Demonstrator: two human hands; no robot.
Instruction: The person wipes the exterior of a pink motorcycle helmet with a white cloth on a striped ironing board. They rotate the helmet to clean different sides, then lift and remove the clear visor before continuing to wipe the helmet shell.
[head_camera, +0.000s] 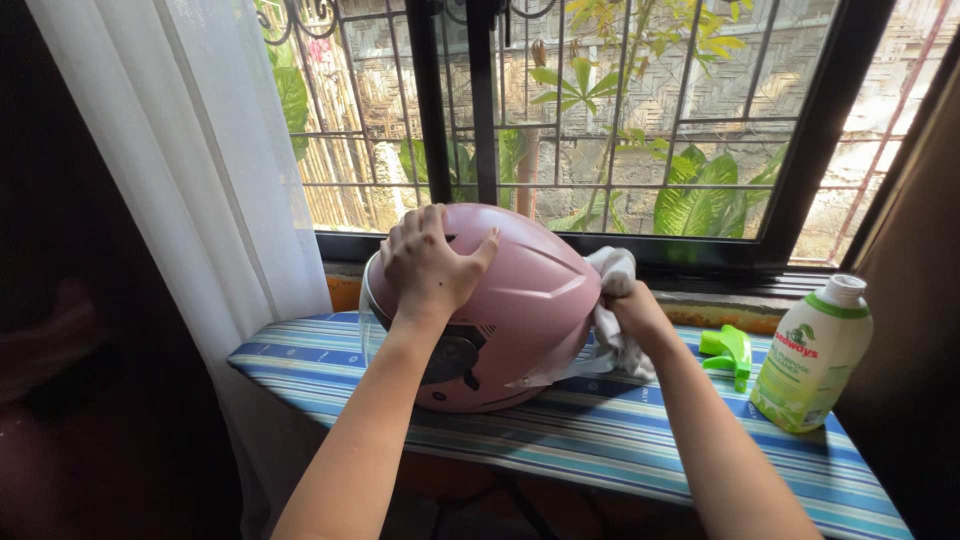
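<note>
Fingers of left hand spread on helmet; right hand pinches cloth; we should steady firmly, wiping the right side evenly.

A rounded pink plastic helmet is sitting on the left part of the striped cloth-covered worktop, before the barred window. The left hand is lying on top of the helmet; the right hand is pressing a crumpled white cloth against the helmet's right side. A green spray nozzle is lying further right, and a white plastic bottle is standing beyond it. A sheer white curtain is hanging at the left.
</note>
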